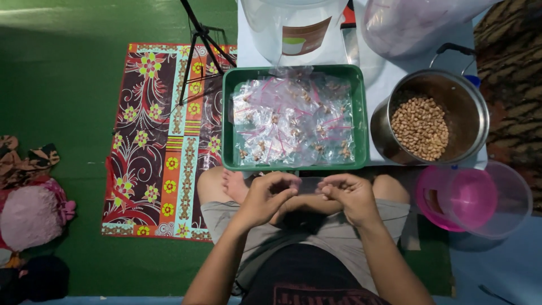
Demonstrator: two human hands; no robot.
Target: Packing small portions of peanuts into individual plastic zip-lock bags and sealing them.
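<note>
Small clear bag [309, 184] — pinched between both hands' fingers [291, 183].

Patterned floor mat [164, 141], dark red with yellow flowers and striped bands, laid on a green floor [68, 79], with black tripod legs [200, 42] standing on its upper edge. Pink stuffed toy [31, 214] at far left. Clear lidded bucket [293, 25] and large plastic bag [412, 22] at the top; pink bowl [451, 197] under a clear lid [511, 197] at lower right.
</note>
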